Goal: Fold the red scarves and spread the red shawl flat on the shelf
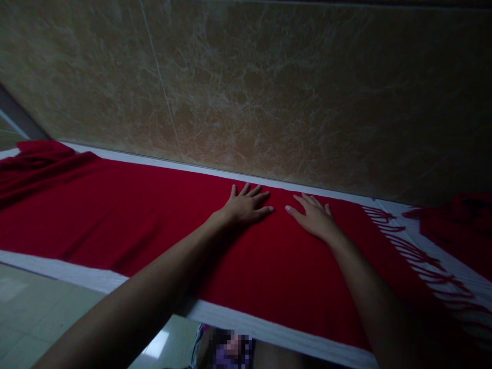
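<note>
A long red scarf (269, 256) with a fringe (418, 256) at its right end lies spread along a narrow white table. My left hand (246, 205) rests palm down on it near the far edge, fingers spread. To the right of it, my right hand (313, 215) also lies on the cloth with its fingers apart, the thumbs pointing towards each other across a small gap. Neither hand grips anything. The cloth is mostly flat under the hands, with a few creases on the left and a bunched part at the far left end.
A marbled tile wall (246, 92) rises right behind the white table (300, 328). More red cloth (461, 225) lies heaped at the far right. Below the near table edge, light floor tiles (38, 307) show, and part of a blurred-out purple patterned thing (230, 353).
</note>
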Tool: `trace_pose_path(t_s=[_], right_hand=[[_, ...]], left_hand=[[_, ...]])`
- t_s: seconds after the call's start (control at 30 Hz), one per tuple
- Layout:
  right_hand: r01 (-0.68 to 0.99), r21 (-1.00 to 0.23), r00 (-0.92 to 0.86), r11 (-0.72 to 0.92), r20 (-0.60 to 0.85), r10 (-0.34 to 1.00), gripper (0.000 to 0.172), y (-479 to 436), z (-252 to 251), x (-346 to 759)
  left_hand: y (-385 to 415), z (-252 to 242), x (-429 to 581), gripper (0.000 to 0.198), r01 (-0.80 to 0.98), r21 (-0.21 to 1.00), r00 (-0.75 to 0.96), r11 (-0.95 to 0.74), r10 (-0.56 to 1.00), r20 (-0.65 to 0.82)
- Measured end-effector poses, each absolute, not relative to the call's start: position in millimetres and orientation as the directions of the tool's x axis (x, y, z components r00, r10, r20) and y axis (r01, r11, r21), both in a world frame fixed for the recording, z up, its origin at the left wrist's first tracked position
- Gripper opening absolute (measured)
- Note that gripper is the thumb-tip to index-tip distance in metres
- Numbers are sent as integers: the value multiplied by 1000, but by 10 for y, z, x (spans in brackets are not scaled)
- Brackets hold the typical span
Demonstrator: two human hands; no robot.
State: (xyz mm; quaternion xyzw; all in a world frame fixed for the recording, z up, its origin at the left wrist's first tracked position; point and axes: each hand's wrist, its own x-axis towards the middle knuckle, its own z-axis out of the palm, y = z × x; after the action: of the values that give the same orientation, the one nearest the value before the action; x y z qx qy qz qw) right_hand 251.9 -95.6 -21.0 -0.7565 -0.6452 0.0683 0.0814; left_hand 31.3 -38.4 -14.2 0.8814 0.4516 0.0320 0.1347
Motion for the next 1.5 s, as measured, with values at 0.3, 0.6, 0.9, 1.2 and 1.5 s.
trace_pose_path(t_s=[0.3, 0.6, 0.9, 1.2, 1.5], right_hand=[[963, -216, 166, -164, -8, 986, 64, -959, -206, 2514], [964, -215, 163, -157, 11, 987, 63, -957, -216, 2522], [964, -220, 159, -150, 22, 987, 62, -958, -224, 2530], [962, -219, 164, -161, -3, 986, 63, -969, -180, 2512], [962, -238, 146, -133, 41, 988, 64, -956, -240, 2549]], left_hand=[[-384, -144, 313, 79, 786, 273, 589, -554, 805, -63], [-374, -161, 313, 79, 783, 271, 593, -560, 804, -52], [-375, -150, 319, 79, 784, 267, 594, -560, 802, -60], [-380, -122, 323, 79, 789, 264, 591, -555, 803, -78], [-379, -121, 326, 81, 789, 266, 589, -554, 804, -74]])
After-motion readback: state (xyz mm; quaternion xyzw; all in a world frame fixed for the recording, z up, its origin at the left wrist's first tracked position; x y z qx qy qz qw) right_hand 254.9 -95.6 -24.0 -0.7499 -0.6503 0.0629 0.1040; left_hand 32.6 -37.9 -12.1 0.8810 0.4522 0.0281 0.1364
